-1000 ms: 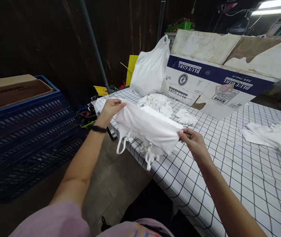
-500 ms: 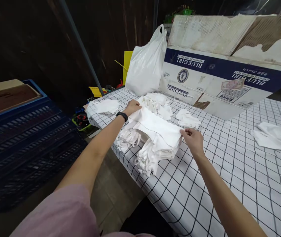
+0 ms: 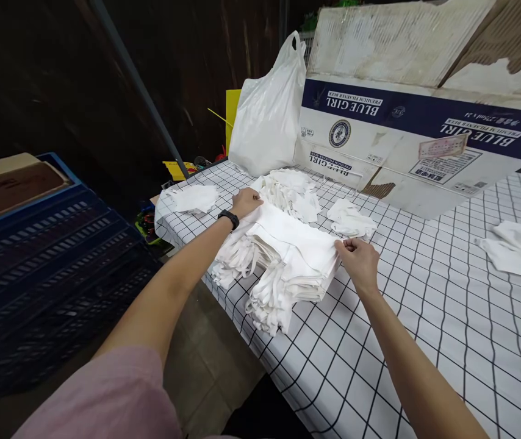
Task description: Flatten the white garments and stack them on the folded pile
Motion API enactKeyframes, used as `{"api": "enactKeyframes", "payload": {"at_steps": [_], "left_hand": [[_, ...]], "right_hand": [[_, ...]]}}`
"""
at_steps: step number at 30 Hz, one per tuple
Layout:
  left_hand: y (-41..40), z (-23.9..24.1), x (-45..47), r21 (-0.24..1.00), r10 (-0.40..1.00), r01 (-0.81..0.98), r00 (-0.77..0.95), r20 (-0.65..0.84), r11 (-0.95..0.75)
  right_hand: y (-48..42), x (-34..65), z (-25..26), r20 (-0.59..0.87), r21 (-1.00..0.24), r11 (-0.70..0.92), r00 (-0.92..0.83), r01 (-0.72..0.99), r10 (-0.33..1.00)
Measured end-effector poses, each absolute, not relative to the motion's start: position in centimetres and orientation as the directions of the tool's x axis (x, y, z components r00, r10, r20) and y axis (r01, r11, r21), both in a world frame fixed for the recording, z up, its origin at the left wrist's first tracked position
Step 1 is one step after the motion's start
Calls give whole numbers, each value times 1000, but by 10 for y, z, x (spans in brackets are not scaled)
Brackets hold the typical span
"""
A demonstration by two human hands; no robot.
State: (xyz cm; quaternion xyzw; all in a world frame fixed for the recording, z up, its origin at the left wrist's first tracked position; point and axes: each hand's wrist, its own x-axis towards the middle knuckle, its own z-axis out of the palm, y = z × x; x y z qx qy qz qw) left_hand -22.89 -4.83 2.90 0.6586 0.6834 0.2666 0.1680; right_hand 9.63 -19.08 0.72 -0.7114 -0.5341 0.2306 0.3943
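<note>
A stack of white fabric pieces with narrow straps lies near the table's left edge, its straps bunched on the near side. On top is a white cloth piece, spread flat. My left hand, with a black band on the wrist, pinches its far left corner. At the right corner, my right hand pinches the same piece between thumb and fingers. Just behind the stack sits a crumpled heap of white cloth, close to my left fingertips. A smaller white bundle lies beyond my right hand.
The table has a white cover with black grid lines. At its back stand a white plastic bag and a large cardboard box. More white pieces lie at the left corner and far right. Blue crates stand left.
The view has shifted slightly. Both hands keep their pinch on the corners, and the top piece now lies flatter over the stack.
</note>
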Motion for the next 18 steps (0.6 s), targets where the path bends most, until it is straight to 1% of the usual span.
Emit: {"api": "enactKeyframes", "payload": {"at_steps": [4,7,9,10,12,13,14,16,18], "left_hand": [[-46,33,-225,503,989,864,-51,137,-25],[-47,34,-227,484,991,872,1,130,-64],[-49,34,-231,491,992,867,28,122,-85],[-50,34,-234,498,992,862,42,117,-95],[-53,34,-241,516,992,848,76,102,-119],[-55,34,-245,526,991,840,93,95,-130],[-57,34,-248,536,990,833,107,88,-138],[-62,33,-253,552,989,821,123,81,-148],[-68,33,-256,555,988,817,133,84,-157]], "right_hand": [[-190,97,7,83,-808,-128,326,576,942],[-192,97,9,59,-770,-172,336,615,940],[-197,94,10,128,-733,-141,339,665,932],[-201,91,11,196,-716,-83,313,693,929],[-210,83,13,332,-670,97,180,736,926],[-215,78,13,369,-642,187,86,744,925],[-220,73,14,374,-613,261,-17,746,927],[-228,64,15,308,-560,350,-204,751,929],[-234,58,13,206,-501,383,-323,776,924]]}}
